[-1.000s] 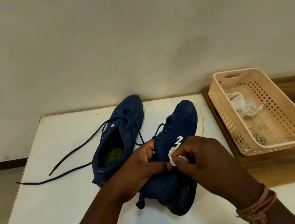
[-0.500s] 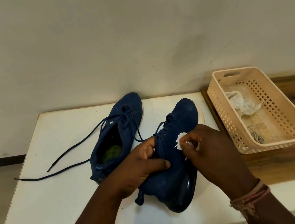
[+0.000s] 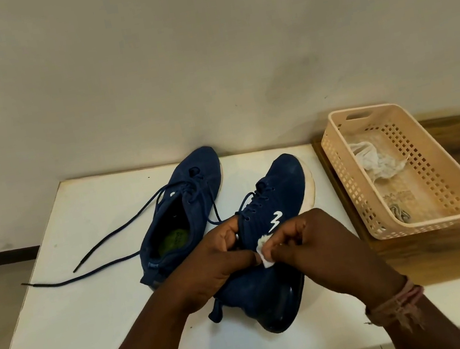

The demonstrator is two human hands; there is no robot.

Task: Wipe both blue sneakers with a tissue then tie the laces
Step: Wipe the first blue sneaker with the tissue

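Two sneakers lie side by side on the table point(image 3: 69, 292), toes toward the wall. The left sneaker point(image 3: 180, 213) trails its laces point(image 3: 107, 249) leftward; the right sneaker point(image 3: 272, 216) sits nearer the front edge, between the left hand point(image 3: 216, 265) and right hand point(image 3: 323, 247). Right of the table, a basket point(image 3: 447, 168) holds crumpled tissues point(image 3: 379, 164).

the white surface point(image 3: 73, 316) lies bare along its near left part, where a hand could pass. further back, loose laces point(image 3: 107, 249) trail leftward from the left sneaker point(image 3: 180, 213) and cross that side. the right sneaker point(image 3: 270, 259), just beside it, fills the middle, with both hands on it. to the right, a peach basket point(image 3: 342, 161) stands well apart on the wooden top point(image 3: 437, 255), with a bare strip in front of it. a wall point(image 3: 203, 57) closes the back.
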